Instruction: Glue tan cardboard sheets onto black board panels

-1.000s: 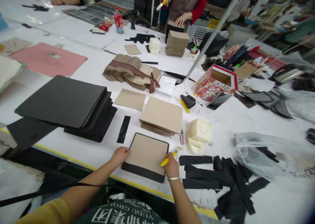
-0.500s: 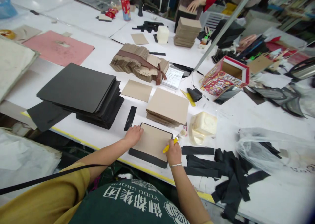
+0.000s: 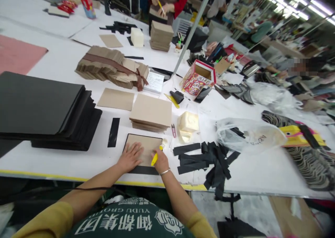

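My left hand [image 3: 131, 157] lies flat with fingers spread on a beige cardboard sheet [image 3: 149, 144]. That sheet rests on a slightly larger black sheet [image 3: 147, 170], whose wide strip shows along the near side. My right hand [image 3: 161, 162] is closed around a yellow-handled brush [image 3: 155, 159], its pale bristles at the cardboard's right edge. Just behind stands a stack of beige cardboard [image 3: 151, 110]. A cut-open whitish plastic container [image 3: 187, 123] stands to the right, with small red-handled snips [image 3: 173, 130] beside it.
A tall stack of black sheets [image 3: 39, 102] is on the left, near a black strip [image 3: 113, 132]. Black strips [image 3: 193, 159] lie in a pile on the right, beside a clear plastic bag [image 3: 248, 136]. Across the table, a person in red sleeves holds a yellow tool.
My left hand has moved from the cardboard's left edge to lie flat on its surface. The brush remains in my right hand. The camera view has swung to the right.
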